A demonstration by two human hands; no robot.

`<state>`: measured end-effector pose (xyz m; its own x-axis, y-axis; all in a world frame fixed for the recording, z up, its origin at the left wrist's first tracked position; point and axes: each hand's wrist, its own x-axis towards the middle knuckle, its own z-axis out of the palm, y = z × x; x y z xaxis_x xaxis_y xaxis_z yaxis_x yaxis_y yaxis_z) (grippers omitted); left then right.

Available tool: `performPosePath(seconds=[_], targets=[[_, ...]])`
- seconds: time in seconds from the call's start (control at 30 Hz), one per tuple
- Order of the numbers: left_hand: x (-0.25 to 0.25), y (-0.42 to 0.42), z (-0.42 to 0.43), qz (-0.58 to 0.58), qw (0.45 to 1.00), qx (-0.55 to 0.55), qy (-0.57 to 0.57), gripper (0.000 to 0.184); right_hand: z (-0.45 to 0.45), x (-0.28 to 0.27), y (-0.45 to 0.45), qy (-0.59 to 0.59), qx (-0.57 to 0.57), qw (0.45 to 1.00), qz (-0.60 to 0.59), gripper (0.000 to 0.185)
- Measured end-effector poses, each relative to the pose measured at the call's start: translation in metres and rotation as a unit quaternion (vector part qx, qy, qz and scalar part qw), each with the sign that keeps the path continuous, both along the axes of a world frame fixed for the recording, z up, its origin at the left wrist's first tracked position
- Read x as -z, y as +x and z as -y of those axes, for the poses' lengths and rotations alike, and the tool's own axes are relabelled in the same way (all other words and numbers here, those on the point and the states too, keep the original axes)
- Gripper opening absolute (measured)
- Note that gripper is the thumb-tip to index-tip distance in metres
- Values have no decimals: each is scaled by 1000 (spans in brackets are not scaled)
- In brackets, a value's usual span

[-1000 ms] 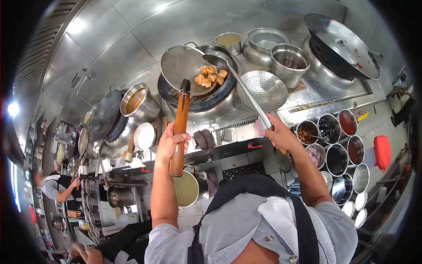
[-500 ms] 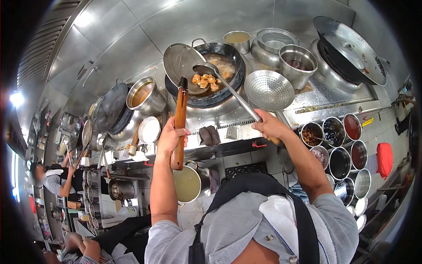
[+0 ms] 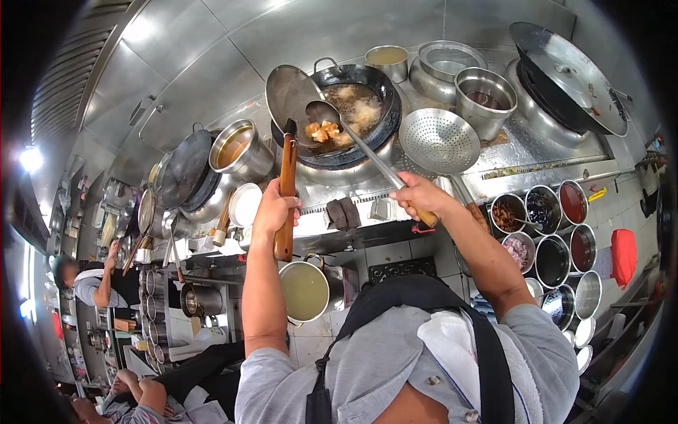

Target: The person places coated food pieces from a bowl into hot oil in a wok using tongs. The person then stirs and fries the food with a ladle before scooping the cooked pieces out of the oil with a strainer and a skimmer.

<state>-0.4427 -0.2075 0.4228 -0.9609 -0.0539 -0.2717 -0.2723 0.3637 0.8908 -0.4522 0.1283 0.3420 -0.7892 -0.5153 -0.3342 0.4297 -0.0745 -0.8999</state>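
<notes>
My left hand (image 3: 274,207) is wrapped round the wooden handle (image 3: 284,230) of a large round strainer (image 3: 288,88). The strainer tilts over the left side of a black wok (image 3: 387,88) of bubbling oil (image 3: 361,107). In my right hand (image 3: 422,195) is a long-handled ladle (image 3: 374,155). Its bowl sits at the strainer's lower edge, just above a small heap of golden-brown fried pieces (image 3: 325,131). Whether those pieces rest in the strainer or in the oil, I cannot tell.
A perforated skimmer (image 3: 439,141) lies right of the wok, near a pot of dark liquid (image 3: 487,100). Sauce pots (image 3: 551,260) crowd the right side. A metal pot (image 3: 234,147) stands left, and a pale-liquid pot (image 3: 304,290) below. A co-worker (image 3: 99,283) works far left.
Fewer fried pieces show beneath the ladle, and more of the bubbling oil is visible. The ladle bowl has shifted slightly left relative to the wok. Both hands keep their grips.
</notes>
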Motion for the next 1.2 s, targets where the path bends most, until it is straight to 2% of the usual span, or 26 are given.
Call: performPosePath(seconds=[0.07,0.27,0.47,0.57,0.67,0.87,0.93,1.0,1.1,1.13,1.2], targets=[[2,-3,2,-7,1000,-8,3,57,-1,-2,4,15,-8,1000,-21,44],[-1,-3,11,-16,998,-19,61,46,2,-13,4,160,-33,979,-121,44],[12,-11,15,-22,984,-38,175,38,18,-10,-15,180,-19,963,-201,48],[13,-12,13,-22,973,-48,224,36,18,-20,-19,151,-48,975,-157,60],[9,-7,6,-30,972,-63,225,35,19,-23,-15,143,-48,978,-144,59],[-3,-3,-26,-53,984,-27,169,45,15,-6,4,-8,11,999,-43,54],[-9,-4,-42,-60,989,-3,136,50,4,-10,16,-121,43,992,16,51],[-13,-5,-59,-72,991,19,114,54,-10,-10,29,-224,74,970,64,46],[-19,-7,-88,-88,993,39,74,60,-40,-11,55,-416,88,896,127,44],[-19,-9,-97,-101,992,49,57,60,-51,-13,65,-455,88,876,135,35],[-15,-16,-113,-131,989,69,17,54,-70,-15,89,-443,135,877,128,36]])
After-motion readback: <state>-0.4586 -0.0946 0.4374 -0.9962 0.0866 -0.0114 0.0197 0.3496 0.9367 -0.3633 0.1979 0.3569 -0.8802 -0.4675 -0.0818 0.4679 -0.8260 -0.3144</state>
